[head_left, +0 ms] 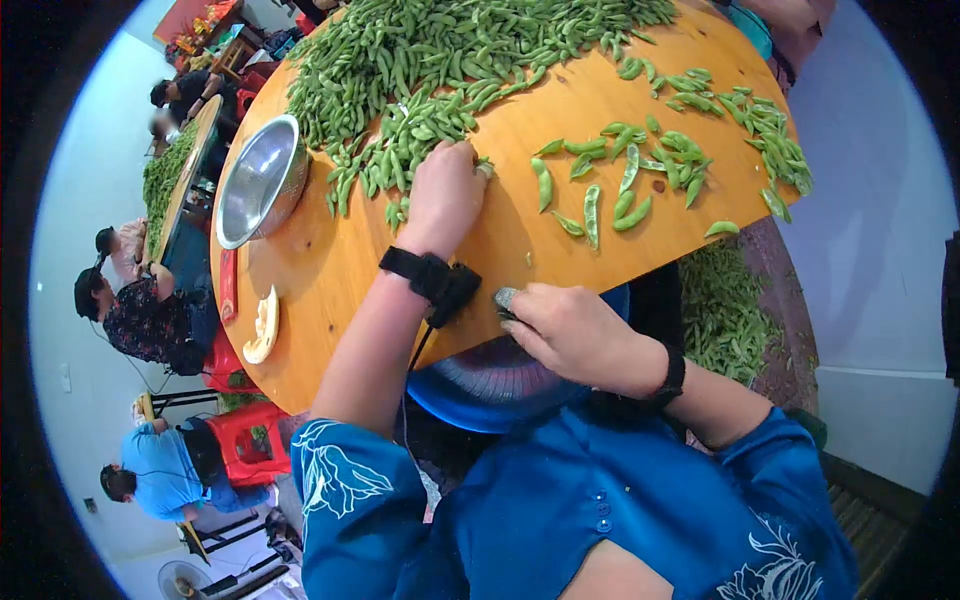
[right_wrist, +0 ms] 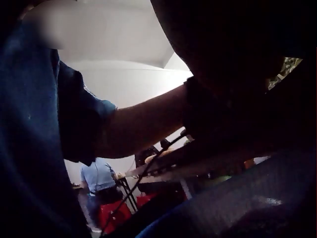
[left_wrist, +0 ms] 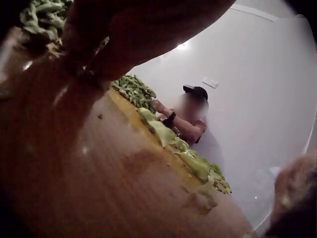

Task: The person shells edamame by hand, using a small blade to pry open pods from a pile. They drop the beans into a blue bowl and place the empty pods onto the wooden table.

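Observation:
My left hand (head_left: 447, 195) reaches down at the near edge of a big heap of green soybean pods (head_left: 430, 60) on the wooden table. Its fingertips are mostly hidden beneath it, with a small pale bit showing beside them; I cannot tell whether they grip a pod. In the left wrist view that hand is a dark shape close over the tabletop. My right hand (head_left: 580, 335) is at the table's near edge, above a blue-rimmed basin (head_left: 470, 412). Its fingers are curled, and a small grey-green thing (head_left: 506, 299) shows at the thumb and forefinger.
Loose pods (head_left: 630, 170) lie to the right on the table (head_left: 500, 240). A metal colander (head_left: 262, 182), a red strip (head_left: 229, 285) and a pale peel-like piece (head_left: 262, 328) are on the left. More pods (head_left: 730, 310) cover the floor at right. Several people sit at another table.

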{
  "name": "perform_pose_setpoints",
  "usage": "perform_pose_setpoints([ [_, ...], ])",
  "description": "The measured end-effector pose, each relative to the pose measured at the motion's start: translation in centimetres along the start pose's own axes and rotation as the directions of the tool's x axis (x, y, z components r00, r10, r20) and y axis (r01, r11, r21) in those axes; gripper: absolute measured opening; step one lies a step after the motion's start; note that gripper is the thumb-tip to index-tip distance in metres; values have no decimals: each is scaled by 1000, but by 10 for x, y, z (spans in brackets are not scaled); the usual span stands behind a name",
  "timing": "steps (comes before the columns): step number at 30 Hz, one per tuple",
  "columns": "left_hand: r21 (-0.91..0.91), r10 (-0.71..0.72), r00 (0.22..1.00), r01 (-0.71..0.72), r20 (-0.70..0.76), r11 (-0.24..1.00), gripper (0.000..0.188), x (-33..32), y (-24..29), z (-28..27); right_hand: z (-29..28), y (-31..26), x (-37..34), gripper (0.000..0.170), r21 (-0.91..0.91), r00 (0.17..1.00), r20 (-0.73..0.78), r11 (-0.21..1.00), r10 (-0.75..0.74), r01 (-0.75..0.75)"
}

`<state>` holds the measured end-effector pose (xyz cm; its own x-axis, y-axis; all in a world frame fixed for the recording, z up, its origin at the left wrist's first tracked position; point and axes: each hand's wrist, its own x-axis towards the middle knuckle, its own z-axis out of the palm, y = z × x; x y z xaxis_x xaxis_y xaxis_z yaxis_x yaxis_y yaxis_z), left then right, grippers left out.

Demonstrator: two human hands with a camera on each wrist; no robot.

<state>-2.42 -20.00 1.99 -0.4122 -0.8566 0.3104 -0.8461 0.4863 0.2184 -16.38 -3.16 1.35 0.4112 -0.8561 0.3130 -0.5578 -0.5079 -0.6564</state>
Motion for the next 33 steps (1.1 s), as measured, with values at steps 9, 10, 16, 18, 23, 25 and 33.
perform_pose_setpoints([
  [9,-322,-58,987,105,152,941,18,-51,26,-30,-57,24,12,23,651,858,167,599,485,-465],
  [10,-547,-114,963,235,246,804,20,-61,34,-34,-55,24,14,23,653,857,166,597,489,-467],
  [16,-830,-240,901,428,361,359,29,-96,50,-33,-45,16,21,14,753,853,280,449,441,-480],
  [18,-866,-203,932,355,299,353,32,-104,46,-28,-45,13,21,14,722,839,348,450,419,-525],
  [23,-776,-153,967,255,204,577,36,-109,48,-28,-34,17,18,16,741,836,339,425,431,-520],
  [25,-680,-75,994,105,74,726,37,-110,48,-24,-31,15,17,17,757,834,335,401,439,-516],
  [33,-470,63,994,-98,-91,877,40,-110,45,-22,-14,14,18,12,798,830,249,381,499,-468],
])
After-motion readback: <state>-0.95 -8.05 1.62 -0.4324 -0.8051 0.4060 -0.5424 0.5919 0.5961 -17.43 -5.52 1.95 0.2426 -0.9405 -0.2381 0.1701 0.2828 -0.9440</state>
